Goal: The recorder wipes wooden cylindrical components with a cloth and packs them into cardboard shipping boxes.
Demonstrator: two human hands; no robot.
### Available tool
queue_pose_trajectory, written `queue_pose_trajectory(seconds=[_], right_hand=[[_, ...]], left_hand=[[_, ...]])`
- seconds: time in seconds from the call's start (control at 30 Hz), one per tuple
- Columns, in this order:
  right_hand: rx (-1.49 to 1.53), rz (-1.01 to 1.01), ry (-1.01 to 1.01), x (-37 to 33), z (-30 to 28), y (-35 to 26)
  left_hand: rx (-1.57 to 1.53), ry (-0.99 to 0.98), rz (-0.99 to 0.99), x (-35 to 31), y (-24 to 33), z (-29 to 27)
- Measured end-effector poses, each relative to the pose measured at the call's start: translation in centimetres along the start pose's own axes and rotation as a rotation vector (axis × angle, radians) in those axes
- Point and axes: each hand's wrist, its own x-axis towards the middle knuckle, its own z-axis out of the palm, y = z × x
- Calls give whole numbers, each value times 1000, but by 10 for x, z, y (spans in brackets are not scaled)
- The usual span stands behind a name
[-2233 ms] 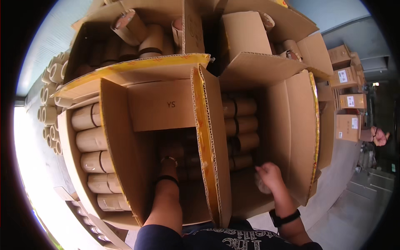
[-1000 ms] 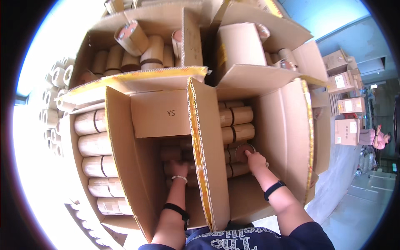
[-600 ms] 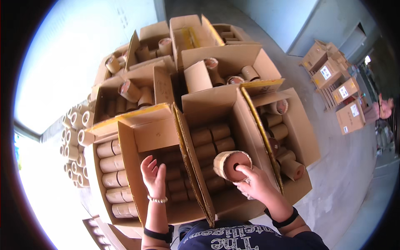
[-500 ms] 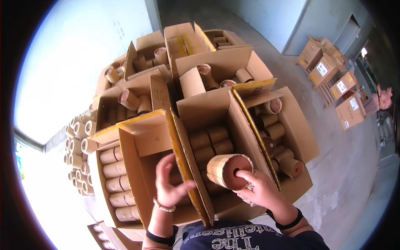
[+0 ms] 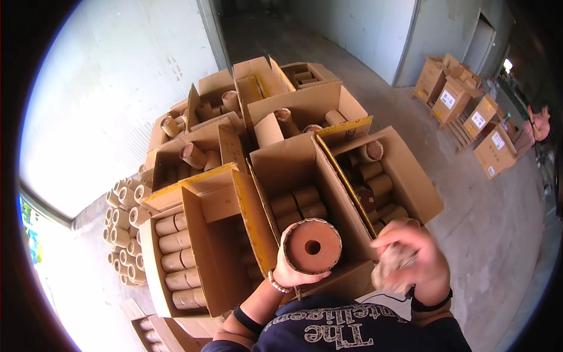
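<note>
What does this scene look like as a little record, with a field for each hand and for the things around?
Left hand: holds a brown-wrapped cylinder, reddish end with a round central hole facing the camera
Right hand: motion-blurred, around a pale crumpled wad; material unclear
Beyond the cylinder: open carton with brown rolls inside
Left: pile of hollow tubes on the floor
Far right: closed-looking cartons; another person in pink

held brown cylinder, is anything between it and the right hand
Nothing visible blocks the gap, but the right hand, blurred, has a pale crumpled thing on its side toward the cylinder; an open carton wall shows there, apparently lower.
</note>
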Motion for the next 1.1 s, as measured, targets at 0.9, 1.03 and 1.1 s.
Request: queue_pose_trajectory(seconds=[0.9,1.03,1.1], right_hand=[[-826,-285,204,55,90,15],[-986,-39,128,43,76,12],[-951,27,60,36,73,7]], left_hand=[[936,310,531,0,47,4],[989,328,548,0,52,-1],[1012,332,559,1,52,-3]])
